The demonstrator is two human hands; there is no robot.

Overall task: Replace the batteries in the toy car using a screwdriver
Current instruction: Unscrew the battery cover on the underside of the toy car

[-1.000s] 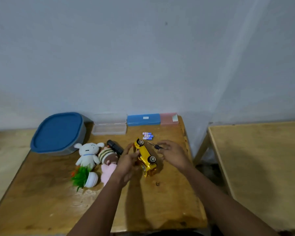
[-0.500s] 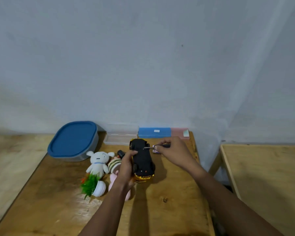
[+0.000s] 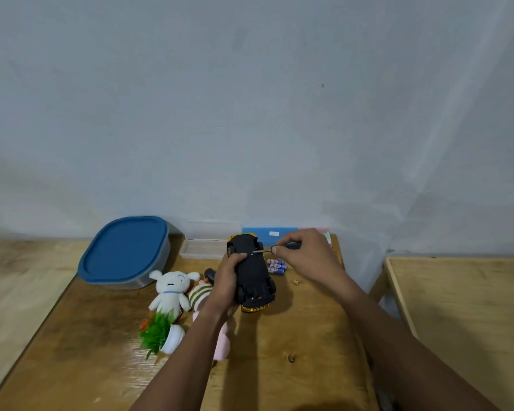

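- While the left grip (image 3: 224,283) clasps the toy car (image 3: 252,274) by its left flank, the car lies belly-up over the table (image 3: 309,336).
- Its long axis runs from the person toward the wall, gold end nearest the person.
- Right grip (image 3: 306,256) pinches the screwdriver (image 3: 263,251), tip on the car's underside.
- Batteries (image 3: 276,266) lie just right of the car.
- Well left of the car, a blue-lidded container (image 3: 125,250) is closed, its contents hidden.

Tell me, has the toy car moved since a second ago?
Yes: toy car flipped underside up, its far end now past the batteries, toward the wall.
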